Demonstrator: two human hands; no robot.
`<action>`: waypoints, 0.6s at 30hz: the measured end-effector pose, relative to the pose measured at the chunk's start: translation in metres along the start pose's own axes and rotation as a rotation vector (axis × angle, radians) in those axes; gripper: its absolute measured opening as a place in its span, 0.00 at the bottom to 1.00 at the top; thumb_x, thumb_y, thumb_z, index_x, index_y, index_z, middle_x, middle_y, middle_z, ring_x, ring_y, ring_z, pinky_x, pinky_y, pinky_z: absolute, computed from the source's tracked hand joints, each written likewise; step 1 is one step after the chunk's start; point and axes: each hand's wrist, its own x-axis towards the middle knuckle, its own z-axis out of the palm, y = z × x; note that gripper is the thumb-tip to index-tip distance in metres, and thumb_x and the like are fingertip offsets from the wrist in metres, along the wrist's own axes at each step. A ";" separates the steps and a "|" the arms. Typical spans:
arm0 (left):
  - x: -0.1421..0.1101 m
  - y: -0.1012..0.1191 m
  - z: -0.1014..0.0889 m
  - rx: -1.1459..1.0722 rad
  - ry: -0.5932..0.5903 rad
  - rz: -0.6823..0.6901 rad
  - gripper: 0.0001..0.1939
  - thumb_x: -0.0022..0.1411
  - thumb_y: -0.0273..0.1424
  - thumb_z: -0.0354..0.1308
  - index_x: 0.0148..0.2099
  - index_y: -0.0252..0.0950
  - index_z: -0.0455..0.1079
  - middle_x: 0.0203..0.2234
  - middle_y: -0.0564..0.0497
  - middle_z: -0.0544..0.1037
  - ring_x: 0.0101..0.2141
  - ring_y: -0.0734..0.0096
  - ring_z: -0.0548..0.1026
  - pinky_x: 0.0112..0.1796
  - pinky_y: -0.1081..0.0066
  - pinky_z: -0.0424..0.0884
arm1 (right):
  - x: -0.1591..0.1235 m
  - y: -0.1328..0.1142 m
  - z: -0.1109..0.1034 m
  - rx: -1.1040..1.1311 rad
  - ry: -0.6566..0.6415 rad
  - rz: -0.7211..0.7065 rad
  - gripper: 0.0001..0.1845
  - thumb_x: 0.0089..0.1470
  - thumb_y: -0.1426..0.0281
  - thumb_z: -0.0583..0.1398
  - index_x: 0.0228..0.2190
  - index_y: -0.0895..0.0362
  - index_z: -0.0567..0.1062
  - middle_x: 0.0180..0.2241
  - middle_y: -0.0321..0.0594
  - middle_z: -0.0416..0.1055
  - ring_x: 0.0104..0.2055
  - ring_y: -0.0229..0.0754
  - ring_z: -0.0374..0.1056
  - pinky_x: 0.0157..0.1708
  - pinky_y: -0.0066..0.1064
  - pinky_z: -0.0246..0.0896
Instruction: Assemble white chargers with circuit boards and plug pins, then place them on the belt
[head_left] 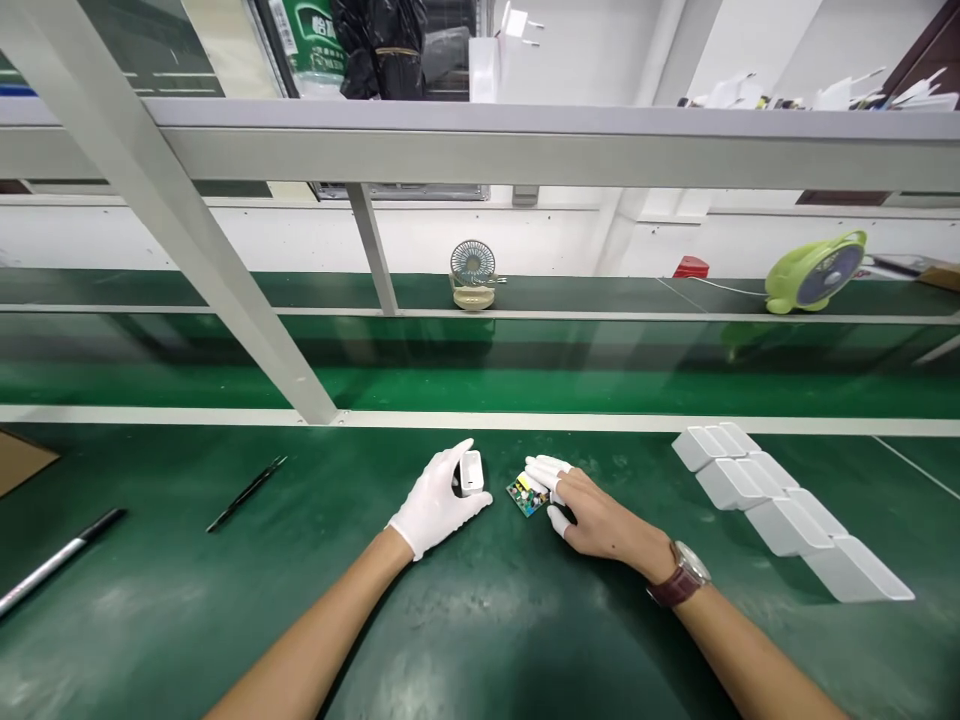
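My left hand (439, 503), in a white glove, has its thumb and fingers around a small white charger housing (471, 472) at the middle of the green bench. To the right of it lies a small green circuit board (527, 496) with yellow and other parts on it. My right hand (581, 505), wearing white finger cots and a wristwatch (681, 575), grips the board at its right edge. Its fingertips cover part of the board. The board and the housing are apart.
White plastic trays (784, 510) stand in a slanted row at right. On the left lie a black tweezers-like tool (246, 495), a silver-and-black rod (60, 562) and cardboard (22, 463). A slanted metal post (225, 290) meets the bench's back rail. Beyond are a small fan (473, 275) and a green fan (816, 273).
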 end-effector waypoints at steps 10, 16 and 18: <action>-0.002 0.007 -0.003 0.044 -0.026 0.010 0.42 0.55 0.39 0.66 0.68 0.44 0.55 0.56 0.46 0.71 0.54 0.57 0.71 0.55 0.58 0.68 | 0.003 -0.001 0.003 0.025 0.041 0.070 0.19 0.58 0.72 0.59 0.52 0.55 0.71 0.57 0.49 0.69 0.62 0.56 0.61 0.58 0.52 0.62; -0.004 0.008 -0.002 0.067 -0.015 0.063 0.42 0.56 0.36 0.66 0.69 0.47 0.53 0.58 0.49 0.71 0.57 0.57 0.70 0.59 0.58 0.66 | 0.003 -0.001 0.008 0.034 0.134 0.052 0.32 0.53 0.75 0.58 0.60 0.54 0.64 0.49 0.47 0.73 0.55 0.54 0.66 0.54 0.51 0.66; -0.006 0.008 0.000 0.057 -0.002 0.079 0.43 0.56 0.34 0.66 0.70 0.48 0.52 0.57 0.49 0.72 0.55 0.58 0.72 0.57 0.58 0.68 | 0.005 -0.005 0.007 0.044 0.180 0.037 0.34 0.52 0.76 0.58 0.61 0.53 0.62 0.49 0.48 0.71 0.55 0.54 0.66 0.53 0.50 0.67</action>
